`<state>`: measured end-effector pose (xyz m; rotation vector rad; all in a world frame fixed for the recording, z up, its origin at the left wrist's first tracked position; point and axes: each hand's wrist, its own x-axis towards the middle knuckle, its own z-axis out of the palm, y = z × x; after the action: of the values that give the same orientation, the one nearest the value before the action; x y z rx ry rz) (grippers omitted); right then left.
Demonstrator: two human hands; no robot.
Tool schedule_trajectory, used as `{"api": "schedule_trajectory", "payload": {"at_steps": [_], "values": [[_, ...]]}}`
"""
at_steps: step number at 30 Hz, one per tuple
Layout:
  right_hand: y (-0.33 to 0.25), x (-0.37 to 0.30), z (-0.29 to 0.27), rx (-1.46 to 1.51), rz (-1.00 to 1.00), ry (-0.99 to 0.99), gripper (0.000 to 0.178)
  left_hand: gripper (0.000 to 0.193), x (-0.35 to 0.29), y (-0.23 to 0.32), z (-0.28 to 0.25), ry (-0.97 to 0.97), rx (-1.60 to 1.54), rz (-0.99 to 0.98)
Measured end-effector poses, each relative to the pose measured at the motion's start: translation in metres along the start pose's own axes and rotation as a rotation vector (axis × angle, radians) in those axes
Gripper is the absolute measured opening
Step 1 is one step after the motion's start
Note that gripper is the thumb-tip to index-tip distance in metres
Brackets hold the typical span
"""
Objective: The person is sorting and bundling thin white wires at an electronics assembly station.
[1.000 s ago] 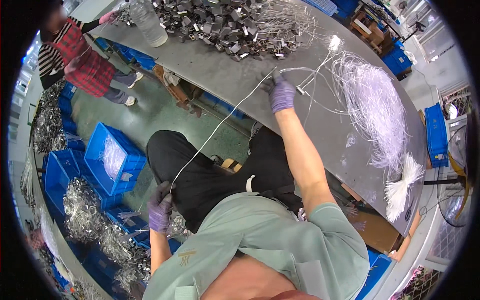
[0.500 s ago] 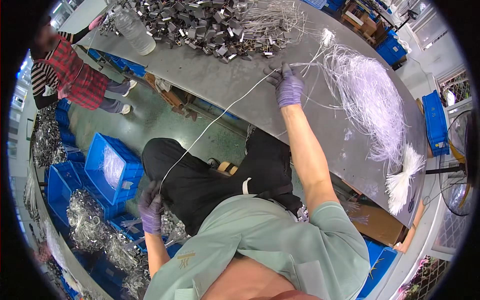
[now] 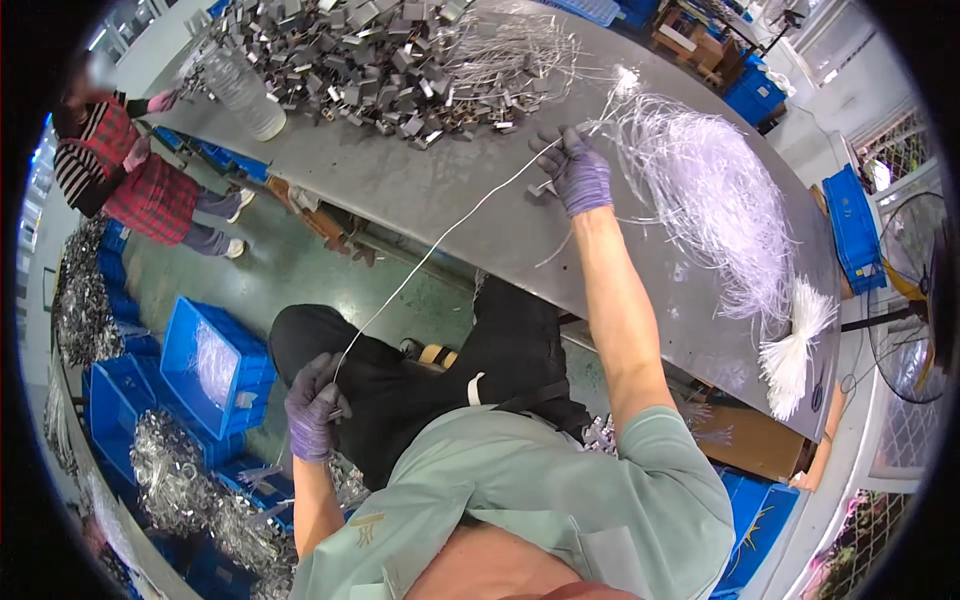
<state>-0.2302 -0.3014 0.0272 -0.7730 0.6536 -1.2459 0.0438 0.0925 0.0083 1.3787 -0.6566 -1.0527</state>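
A broad, flat table with a dull grey top (image 3: 380, 170) fills the upper view, bearing a heap of dark grey, blocky parts (image 3: 390, 60) and, on the right, a sheaf of translucent, lavender-tinted strands (image 3: 715, 195). A long, thin, white cord (image 3: 440, 240) runs from above the tabletop across the table's edge to above the person's black-clad left thigh, sagging slightly. It looks light, flexible and perhaps a little slick, best pinched near each end. The right hand in its purple-grey glove (image 3: 580, 175) has its fingers curled together, clamped on the cord's upper part; the left hand, gloved alike (image 3: 315, 405), closes thumb and fingers on its lower part. A small, pale piece (image 3: 546, 188) sits just beside the right fingers; whether they touch it, I cannot tell.
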Motion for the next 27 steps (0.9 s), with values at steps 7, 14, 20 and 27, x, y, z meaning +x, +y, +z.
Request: {"api": "schedule_trajectory", "payload": {"at_steps": [7, 14, 20, 27], "values": [[0.015, -0.037, 0.020, -0.074, 0.073, -0.017, 0.030, 0.062, 0.026, 0.001, 0.042, -0.106, -0.071, 0.000], [0.007, -0.058, 0.033, -0.174, 0.095, -0.057, 0.031, 0.053, 0.040, -0.009, 0.051, -0.148, -0.093, 0.027], [0.003, -0.054, 0.034, -0.248, 0.070, -0.049, 0.032, 0.058, 0.054, -0.011, 0.071, -0.183, -0.124, 0.023], [0.045, -0.110, 0.054, -0.536, 0.245, -0.369, 0.026, 0.058, 0.065, 0.002, 0.103, -0.335, -0.257, 0.023]]}}
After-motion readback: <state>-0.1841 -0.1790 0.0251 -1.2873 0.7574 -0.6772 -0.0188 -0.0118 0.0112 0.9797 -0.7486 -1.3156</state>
